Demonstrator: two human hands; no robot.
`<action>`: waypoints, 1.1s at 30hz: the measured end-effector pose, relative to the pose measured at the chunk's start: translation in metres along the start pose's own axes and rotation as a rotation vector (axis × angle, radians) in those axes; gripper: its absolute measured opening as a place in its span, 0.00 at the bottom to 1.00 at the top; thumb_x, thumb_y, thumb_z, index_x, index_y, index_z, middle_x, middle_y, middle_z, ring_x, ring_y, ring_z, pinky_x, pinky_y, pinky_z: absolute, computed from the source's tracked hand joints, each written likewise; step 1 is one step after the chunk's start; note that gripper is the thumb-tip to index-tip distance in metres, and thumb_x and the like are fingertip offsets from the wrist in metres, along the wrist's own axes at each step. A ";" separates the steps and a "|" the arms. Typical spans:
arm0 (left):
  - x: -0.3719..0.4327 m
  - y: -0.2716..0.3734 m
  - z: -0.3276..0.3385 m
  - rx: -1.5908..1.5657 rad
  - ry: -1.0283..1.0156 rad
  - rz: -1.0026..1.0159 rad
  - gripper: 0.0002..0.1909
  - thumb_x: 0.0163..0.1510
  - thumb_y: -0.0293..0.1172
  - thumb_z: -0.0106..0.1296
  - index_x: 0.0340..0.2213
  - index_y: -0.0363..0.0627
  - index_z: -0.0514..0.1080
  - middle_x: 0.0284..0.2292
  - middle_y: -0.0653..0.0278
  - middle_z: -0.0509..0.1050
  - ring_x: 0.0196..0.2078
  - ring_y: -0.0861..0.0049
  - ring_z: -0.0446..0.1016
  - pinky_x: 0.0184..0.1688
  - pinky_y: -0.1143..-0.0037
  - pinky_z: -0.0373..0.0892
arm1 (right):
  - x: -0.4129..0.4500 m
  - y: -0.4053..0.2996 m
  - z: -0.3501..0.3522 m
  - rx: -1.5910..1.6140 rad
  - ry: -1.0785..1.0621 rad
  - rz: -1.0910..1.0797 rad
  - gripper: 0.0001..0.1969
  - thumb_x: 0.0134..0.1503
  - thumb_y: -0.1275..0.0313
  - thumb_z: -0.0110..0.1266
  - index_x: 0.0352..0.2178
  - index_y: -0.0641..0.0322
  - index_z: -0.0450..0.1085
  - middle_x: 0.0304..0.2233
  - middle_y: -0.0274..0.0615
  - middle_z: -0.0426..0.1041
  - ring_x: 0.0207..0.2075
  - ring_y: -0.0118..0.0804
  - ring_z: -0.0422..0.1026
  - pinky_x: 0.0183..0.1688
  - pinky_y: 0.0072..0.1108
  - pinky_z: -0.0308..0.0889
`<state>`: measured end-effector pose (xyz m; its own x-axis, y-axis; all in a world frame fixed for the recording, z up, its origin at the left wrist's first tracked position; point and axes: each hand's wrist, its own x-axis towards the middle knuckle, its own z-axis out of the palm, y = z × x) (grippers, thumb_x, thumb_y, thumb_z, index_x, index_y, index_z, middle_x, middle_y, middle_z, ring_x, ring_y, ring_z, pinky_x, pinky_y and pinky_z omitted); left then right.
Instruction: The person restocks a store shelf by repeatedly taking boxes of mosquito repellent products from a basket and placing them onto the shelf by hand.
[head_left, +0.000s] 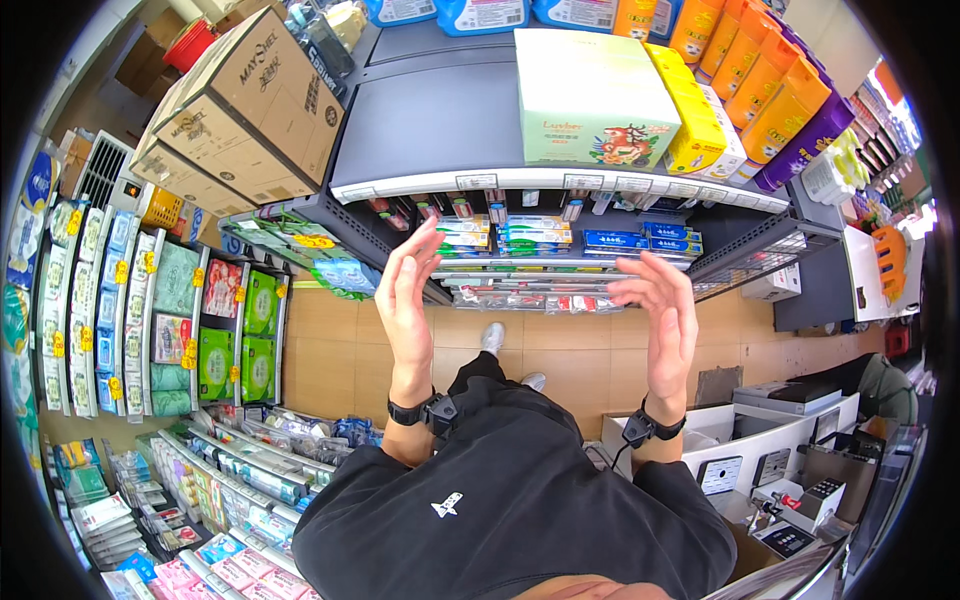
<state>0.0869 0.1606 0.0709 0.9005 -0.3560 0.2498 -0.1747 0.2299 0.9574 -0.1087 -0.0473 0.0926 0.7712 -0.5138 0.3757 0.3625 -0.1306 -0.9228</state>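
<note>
My left hand (409, 289) is raised in front of the shelf unit, palm turned inward, holding nothing. Across from it, my right hand (664, 311) is up in the same way, fingers spread a little and nothing in them. A black strap with a small device circles each wrist. Beyond the hands, a pale green carton (555, 139) rests on the grey top shelf (427, 124), beside a yellow box (691, 124). Toothpaste boxes (534, 231) lie on the shelf below, seen between the hands.
Brown cardboard cartons (262, 112) are stacked at the upper left. Orange spray cans (776, 112) stand at the right of the top shelf. Shelves of tissue packs (217, 360) line the left. A white counter (795, 420) with fixtures is at the lower right, a person's sleeve (889, 390) behind it.
</note>
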 end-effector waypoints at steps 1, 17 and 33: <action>-0.004 -0.002 -0.005 -0.003 0.003 -0.016 0.24 0.68 0.39 0.36 0.53 0.32 0.69 0.57 0.50 0.70 0.58 0.63 0.71 0.58 0.69 0.65 | -0.005 0.003 0.003 0.001 -0.007 -0.001 0.31 0.68 0.54 0.40 0.60 0.72 0.56 0.54 0.58 0.69 0.48 0.43 0.74 0.51 0.31 0.67; -0.008 0.009 -0.101 -0.014 -0.054 -0.012 0.22 0.68 0.38 0.38 0.53 0.34 0.69 0.56 0.52 0.71 0.57 0.65 0.72 0.57 0.70 0.66 | 0.002 0.007 0.121 -0.031 -0.147 0.030 0.27 0.61 0.72 0.48 0.61 0.70 0.56 0.54 0.57 0.69 0.46 0.40 0.74 0.49 0.29 0.67; 0.210 -0.063 0.073 -0.168 -0.377 0.041 0.34 0.64 0.53 0.43 0.63 0.43 0.57 0.64 0.55 0.57 0.69 0.65 0.50 0.69 0.65 0.46 | -0.008 0.005 0.103 -0.154 0.178 -0.096 0.25 0.64 0.68 0.47 0.60 0.69 0.57 0.54 0.55 0.69 0.46 0.37 0.74 0.48 0.26 0.68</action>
<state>0.2578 0.0047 0.0732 0.6795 -0.6433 0.3529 -0.1122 0.3842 0.9164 -0.0595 0.0440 0.0938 0.6279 -0.6323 0.4537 0.3351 -0.3065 -0.8909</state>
